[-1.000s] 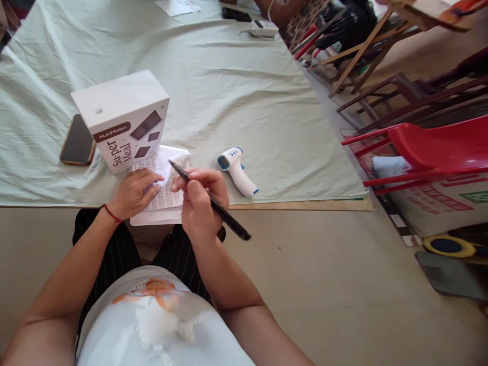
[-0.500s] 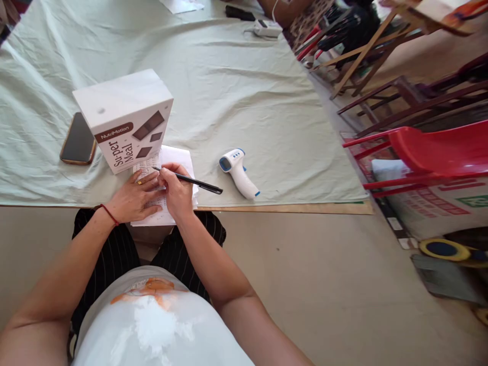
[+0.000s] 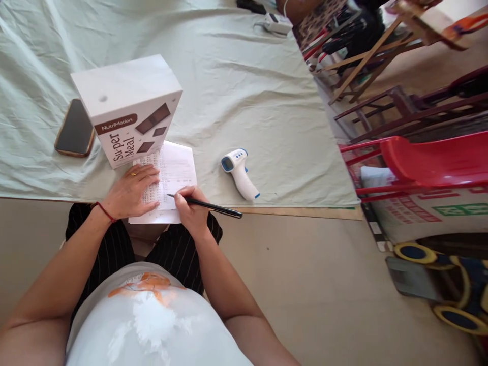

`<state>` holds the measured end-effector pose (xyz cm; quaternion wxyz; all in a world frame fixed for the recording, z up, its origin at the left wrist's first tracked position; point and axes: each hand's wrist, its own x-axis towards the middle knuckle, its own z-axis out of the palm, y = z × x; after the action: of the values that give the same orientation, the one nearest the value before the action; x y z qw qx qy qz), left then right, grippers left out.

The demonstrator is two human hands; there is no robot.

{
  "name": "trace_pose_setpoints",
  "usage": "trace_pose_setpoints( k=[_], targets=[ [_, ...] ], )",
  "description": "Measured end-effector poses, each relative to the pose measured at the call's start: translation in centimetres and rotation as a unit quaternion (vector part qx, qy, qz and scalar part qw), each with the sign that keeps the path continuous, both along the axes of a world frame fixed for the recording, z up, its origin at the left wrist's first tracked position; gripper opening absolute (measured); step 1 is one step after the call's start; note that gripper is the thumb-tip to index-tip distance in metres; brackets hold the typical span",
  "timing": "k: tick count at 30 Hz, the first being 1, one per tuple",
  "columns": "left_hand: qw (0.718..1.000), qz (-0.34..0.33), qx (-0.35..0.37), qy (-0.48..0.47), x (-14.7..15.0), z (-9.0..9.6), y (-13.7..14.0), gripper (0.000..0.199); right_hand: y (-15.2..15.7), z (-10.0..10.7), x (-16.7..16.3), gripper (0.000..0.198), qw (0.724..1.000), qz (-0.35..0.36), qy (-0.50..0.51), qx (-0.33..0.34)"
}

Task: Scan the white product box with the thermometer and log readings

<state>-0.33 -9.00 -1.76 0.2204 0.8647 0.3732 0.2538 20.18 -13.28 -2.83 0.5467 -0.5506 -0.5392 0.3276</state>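
My right hand (image 3: 193,211) grips a black pen (image 3: 215,208), its tip over the lower part of a white sheet of paper (image 3: 179,168) covered in writing. Flat on the left side of the paper lies my left hand (image 3: 133,190), fingers stretched out, with a ring and a red wrist cord. The sheet reaches a little past the table's near edge. Just behind it stands a white NutriMotion box (image 3: 129,104), upright. To the right of the paper rests a white and blue infrared thermometer (image 3: 240,174).
A smartphone (image 3: 75,128) lies left of the box on the pale green tablecloth (image 3: 236,91). A white device with a cable (image 3: 278,24) sits at the far edge. Beyond the table's right side are a red plastic chair (image 3: 438,160) and a wooden folding frame (image 3: 366,56).
My right hand has moved down and right with the pen, away from my left hand, uncovering more writing. The left fingers have drawn closer together. The view has shifted slightly.
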Motion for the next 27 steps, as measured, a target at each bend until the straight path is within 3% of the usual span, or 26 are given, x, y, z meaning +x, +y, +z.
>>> trace_pose_setpoints(
  k=[6,13,19,27],
  targets=[
    [1.0,0.018,0.012,0.022,0.1,0.3,0.0,0.037,-1.4,-0.6,0.2,0.013,0.997,0.048,-0.01,0.062],
    [0.997,0.028,0.026,0.072,0.3,1.1,-0.3,0.025,-2.1,-1.2,0.1,0.014,0.993,0.072,-0.037,0.084],
    [0.997,0.025,0.032,0.065,0.1,1.0,-0.2,0.027,-2.1,-1.5,0.2,0.016,0.985,0.079,-0.076,0.132],
    [0.997,0.023,0.038,0.059,0.0,0.6,0.0,0.03,-2.0,-1.7,-0.1,0.017,0.979,0.077,-0.119,0.148]
  ],
)
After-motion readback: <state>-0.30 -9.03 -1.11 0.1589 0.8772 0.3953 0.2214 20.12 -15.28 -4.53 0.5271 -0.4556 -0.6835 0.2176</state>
